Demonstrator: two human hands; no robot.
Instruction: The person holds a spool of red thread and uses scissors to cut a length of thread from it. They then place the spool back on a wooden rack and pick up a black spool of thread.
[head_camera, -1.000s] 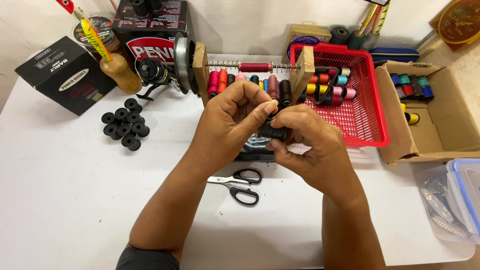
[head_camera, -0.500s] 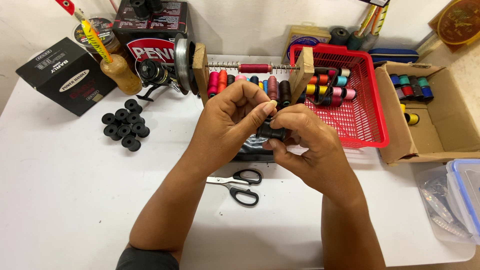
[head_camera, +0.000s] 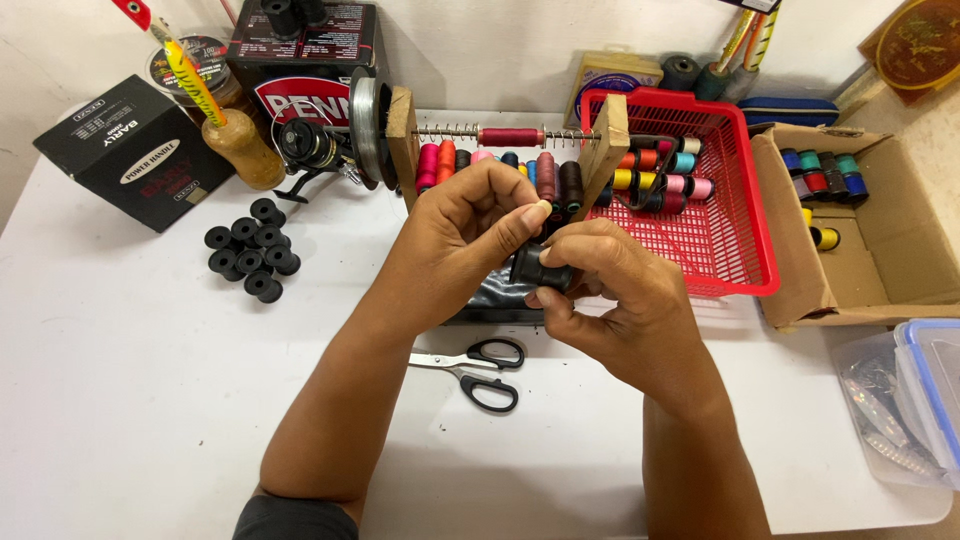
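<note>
Inspector A: Slightly lowered and turned, compared with the earlier frames, is the black spool (head_camera: 541, 267); one round flanged end is now shown to the camera. Both hands have been kept close together over the middle of the white table (head_camera: 130, 400).

Inspector B: Grip to be recorded. The spool is clasped by the right hand (head_camera: 620, 300), fingers curled about its waisted plastic body, thumb under it. The left hand (head_camera: 462, 235) is closed in a pinch, thumb and forefinger pressed together just above the spool; what is pinched cannot be made out.

Inspector A: Location of the spool is noted as raised off the table, in front of the wooden rack (head_camera: 500, 140), above a dark glossy pouch (head_camera: 500, 295).

Inspector B: Surroundings. Black-handled steel scissors (head_camera: 478, 367) are laid flat near the front edge, below the hands. A cluster of empty black bobbins (head_camera: 250, 248) is seen toward the left edge. Coloured thread spools (head_camera: 480, 160) are lined under the rack's sprung metal rod. A red plastic mesh basket (head_camera: 720, 240) and an open cardboard box (head_camera: 860, 230) are placed toward the right edge, both holding further spools. A matt black carton (head_camera: 125, 150) is set at the far left corner.
</note>
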